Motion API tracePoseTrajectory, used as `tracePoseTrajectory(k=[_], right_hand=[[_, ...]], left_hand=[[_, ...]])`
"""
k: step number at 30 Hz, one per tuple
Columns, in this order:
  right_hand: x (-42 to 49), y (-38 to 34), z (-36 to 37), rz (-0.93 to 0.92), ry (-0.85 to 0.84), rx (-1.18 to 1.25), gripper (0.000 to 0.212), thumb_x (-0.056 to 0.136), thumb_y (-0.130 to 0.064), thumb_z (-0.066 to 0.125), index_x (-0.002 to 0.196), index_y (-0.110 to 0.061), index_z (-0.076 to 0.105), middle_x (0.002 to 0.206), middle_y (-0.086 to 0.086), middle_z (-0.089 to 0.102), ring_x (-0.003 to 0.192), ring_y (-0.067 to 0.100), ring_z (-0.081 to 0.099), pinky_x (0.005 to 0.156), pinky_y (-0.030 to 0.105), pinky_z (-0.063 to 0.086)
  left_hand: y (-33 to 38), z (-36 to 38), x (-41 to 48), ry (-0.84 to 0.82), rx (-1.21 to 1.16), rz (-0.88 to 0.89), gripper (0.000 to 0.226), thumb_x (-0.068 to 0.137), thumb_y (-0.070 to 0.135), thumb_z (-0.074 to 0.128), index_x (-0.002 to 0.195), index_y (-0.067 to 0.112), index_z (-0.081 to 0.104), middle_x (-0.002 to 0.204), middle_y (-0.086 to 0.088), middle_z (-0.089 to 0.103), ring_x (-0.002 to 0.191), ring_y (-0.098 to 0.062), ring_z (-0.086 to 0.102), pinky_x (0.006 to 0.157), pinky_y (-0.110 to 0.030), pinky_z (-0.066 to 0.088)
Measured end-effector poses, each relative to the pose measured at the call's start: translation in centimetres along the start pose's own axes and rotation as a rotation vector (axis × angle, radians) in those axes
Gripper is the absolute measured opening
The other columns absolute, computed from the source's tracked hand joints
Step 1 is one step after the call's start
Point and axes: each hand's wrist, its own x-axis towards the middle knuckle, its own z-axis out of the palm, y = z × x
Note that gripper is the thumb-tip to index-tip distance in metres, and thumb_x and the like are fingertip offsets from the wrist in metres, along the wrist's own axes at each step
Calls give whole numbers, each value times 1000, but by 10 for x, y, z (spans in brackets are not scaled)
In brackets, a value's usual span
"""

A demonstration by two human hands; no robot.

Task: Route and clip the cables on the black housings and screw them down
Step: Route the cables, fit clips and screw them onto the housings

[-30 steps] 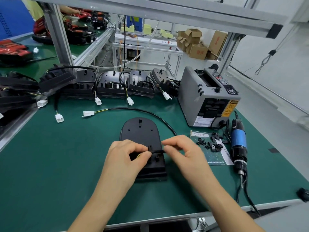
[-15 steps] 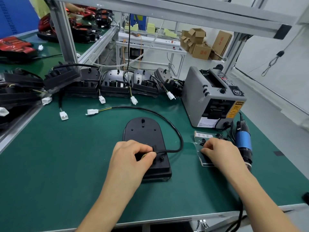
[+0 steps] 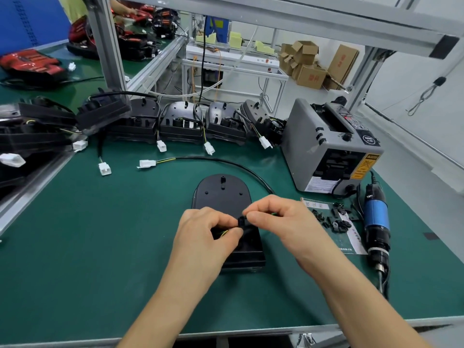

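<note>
The black housing point(image 3: 222, 194) lies lengthwise away from us, its cable point(image 3: 226, 162) looping back-left, and over its near end our left hand point(image 3: 203, 234) pinches the wires point(image 3: 224, 232) while our right hand point(image 3: 278, 222), the nearer, pinches the small clip point(image 3: 241, 221) just above them.

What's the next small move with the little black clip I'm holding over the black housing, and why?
Probably press the small black plastic clip down over the black sheathed cable onto the dome-shaped black plastic housing: the right hand pinches it right above the housing, and the left hand holds the cable there.
</note>
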Motion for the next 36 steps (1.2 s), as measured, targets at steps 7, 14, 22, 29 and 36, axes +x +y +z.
tracePoseTrajectory(k=[7, 14, 22, 29, 36], right_hand=[[1, 5, 6, 48, 25, -31, 14, 79, -12, 72, 73, -25, 72, 71, -7, 66, 70, 6, 55, 74, 23, 48], [6, 0, 1, 58, -47, -79, 14, 79, -14, 74, 69, -23, 69, 67, -12, 67, 63, -1, 58, 64, 10, 45], [17, -11, -5, 103, -152, -262, 8, 78, -22, 75, 78, -19, 67, 71, -11, 65, 67, 1, 56, 72, 23, 47], [13, -8, -3, 70, -127, -336, 8, 80, -23, 73, 73, -22, 69, 74, -1, 68, 64, 5, 53, 66, 24, 45], [15, -16, -15, 159, -320, -278, 14, 82, -18, 71, 69, -23, 68, 63, -16, 62, 58, -3, 51, 60, 9, 39]], left_hand=[[-3, 1, 1, 8, 3, 17, 13, 76, 24, 73, 72, 33, 66, 78, 24, 61, 101, 12, 39, 77, 2, 27], [-3, 1, -1, 15, -2, 41, 14, 76, 24, 72, 72, 35, 66, 89, 32, 58, 102, 11, 39, 77, 2, 27], [-3, 2, -1, 24, -37, 49, 17, 76, 17, 73, 71, 32, 67, 87, 28, 60, 100, 10, 40, 77, 0, 28], [-4, -9, -2, -45, -59, 82, 14, 79, 23, 71, 81, 36, 68, 92, 29, 59, 107, 7, 40, 80, 1, 27], [-21, -22, -11, -129, 1, 284, 17, 79, 27, 63, 95, 32, 67, 104, 23, 57, 114, -4, 46, 92, -6, 30]])
